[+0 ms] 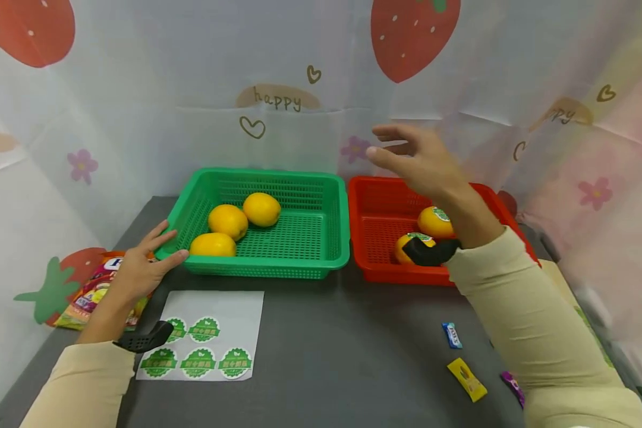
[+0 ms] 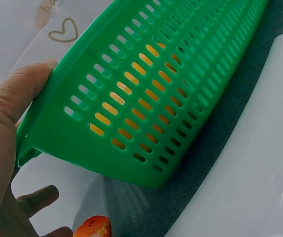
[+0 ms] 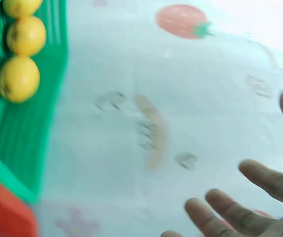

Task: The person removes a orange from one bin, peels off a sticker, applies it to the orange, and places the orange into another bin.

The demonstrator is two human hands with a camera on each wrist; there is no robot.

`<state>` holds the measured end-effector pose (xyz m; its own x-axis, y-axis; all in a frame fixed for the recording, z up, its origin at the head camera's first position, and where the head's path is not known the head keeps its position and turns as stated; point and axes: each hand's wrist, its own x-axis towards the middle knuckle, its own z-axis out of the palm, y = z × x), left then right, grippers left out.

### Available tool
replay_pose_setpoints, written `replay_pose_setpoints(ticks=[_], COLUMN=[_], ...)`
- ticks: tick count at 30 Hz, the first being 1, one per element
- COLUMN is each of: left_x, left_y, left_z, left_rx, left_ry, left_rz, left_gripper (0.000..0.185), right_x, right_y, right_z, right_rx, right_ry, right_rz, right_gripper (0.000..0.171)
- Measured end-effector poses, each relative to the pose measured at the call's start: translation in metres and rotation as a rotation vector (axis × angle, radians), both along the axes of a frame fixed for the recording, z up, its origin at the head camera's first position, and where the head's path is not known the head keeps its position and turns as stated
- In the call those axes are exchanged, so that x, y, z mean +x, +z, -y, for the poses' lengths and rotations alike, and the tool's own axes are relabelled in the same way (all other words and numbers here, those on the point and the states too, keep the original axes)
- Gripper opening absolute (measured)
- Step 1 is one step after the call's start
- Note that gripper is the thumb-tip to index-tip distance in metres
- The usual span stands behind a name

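Observation:
My left hand (image 1: 145,266) rests at the near left corner of a green plastic basket (image 1: 278,270). Its thumb (image 2: 25,84) lies along the rim, and the other fingers are spread beside the corner. Three yellow-orange fruits (image 1: 262,209) sit in the left part of this basket. Raised above a red basket (image 1: 374,273) is my right hand (image 1: 425,160), holding nothing, its fingers loosely extended. Two similar fruits (image 1: 435,222) bearing green-and-white stickers lie in the red basket, partly covered by my right arm.
A white sheet (image 1: 214,303) with several round green stickers lies before the green basket. At left is a colourful snack bag (image 1: 93,291). Small blue (image 1: 452,335), yellow (image 1: 467,379) and purple (image 1: 512,387) wrapped candies lie at right. A printed curtain (image 1: 203,71) hangs behind the baskets.

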<state>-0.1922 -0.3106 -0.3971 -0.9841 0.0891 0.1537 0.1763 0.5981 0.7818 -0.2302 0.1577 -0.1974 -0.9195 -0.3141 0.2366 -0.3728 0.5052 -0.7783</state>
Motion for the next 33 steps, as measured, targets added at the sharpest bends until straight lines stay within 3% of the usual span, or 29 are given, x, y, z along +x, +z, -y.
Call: replay_pose_setpoints(ticks=[4, 9, 13, 18, 21, 29, 33], left_x=[-0.001, -0.003, -0.003, 0.001, 0.003, 0.002, 0.003], left_y=[0.000, 0.001, 0.001, 0.000, 0.001, 0.001, -0.002], left_z=[0.001, 0.000, -0.001, 0.001, 0.003, 0.001, 0.001], left_rx=[0.005, -0.010, 0.004, -0.004, -0.006, 0.064, 0.056], left_ry=[0.001, -0.001, -0.012, 0.003, 0.013, -0.009, -0.007], left_rz=[0.004, -0.006, -0.015, -0.011, -0.017, -0.030, -0.018], left_gripper=[0.067, 0.066, 0.065, 0.065, 0.064, 0.062, 0.062], right_x=[-0.033, -0.068, -0.088, -0.098, -0.102, -0.114, -0.122], right_y=[-0.024, -0.059, -0.092, -0.130, -0.144, -0.161, -0.170], right_z=[0.042, 0.090, 0.121, 0.152, 0.166, 0.177, 0.180], right_rx=[-0.093, -0.187, -0.192, -0.191, -0.204, -0.152, -0.096], right_ry=[0.013, -0.001, -0.022, -0.106, -0.138, -0.157, -0.172], right_rz=[0.085, 0.296, 0.440, 0.561, 0.596, 0.677, 0.706], right_gripper=[0.055, 0.058, 0.064, 0.069, 0.071, 0.073, 0.073])
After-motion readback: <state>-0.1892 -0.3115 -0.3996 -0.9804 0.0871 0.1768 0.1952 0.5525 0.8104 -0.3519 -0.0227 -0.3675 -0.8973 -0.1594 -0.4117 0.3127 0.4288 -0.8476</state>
